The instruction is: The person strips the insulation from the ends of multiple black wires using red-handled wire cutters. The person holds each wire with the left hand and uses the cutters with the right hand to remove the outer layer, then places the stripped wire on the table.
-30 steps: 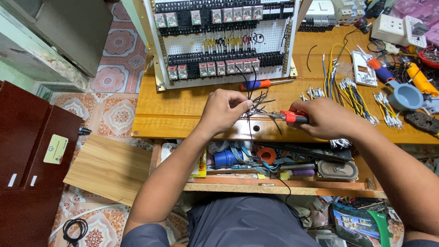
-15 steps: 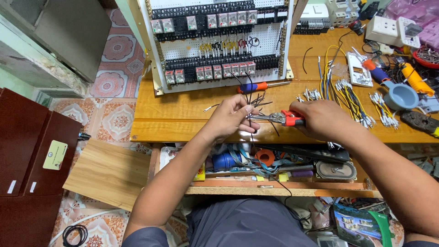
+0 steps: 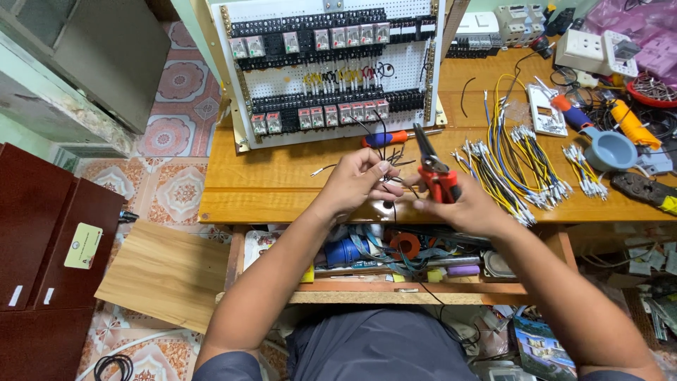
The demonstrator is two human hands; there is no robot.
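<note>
Head view. Left hand [image 3: 356, 182] hangs over the front edge of the wooden tabletop [image 3: 268, 180], grip pinching a thin black wire [image 3: 392, 185] between thumb and fingertips. The wire runs across to the right hand [image 3: 462, 204] and dangles below the tabletop edge. Right hand's grip is wrapped around the red handles of the wire cutters [image 3: 434, 169], dark blades pointing up and away (whether the blades are apart, I cannot tell).

Surroundings: directly behind the hands stands a white perforated control panel [image 3: 338, 67] with rows of black relay blocks. A red-and-blue screwdriver [image 3: 391, 137] lies at its foot, among black wire offcuts. To the right, bundles of yellow, blue and white wires [image 3: 515, 166], glossy, with metal ferrule tips, lie fanned on the varnished wood. Farther right lies a grey-blue plastic cup [image 3: 610, 149]. Under the tabletop is a cluttered shelf [image 3: 395, 254]. A loose wooden board [image 3: 166, 275] rests on the patterned tile floor.
</note>
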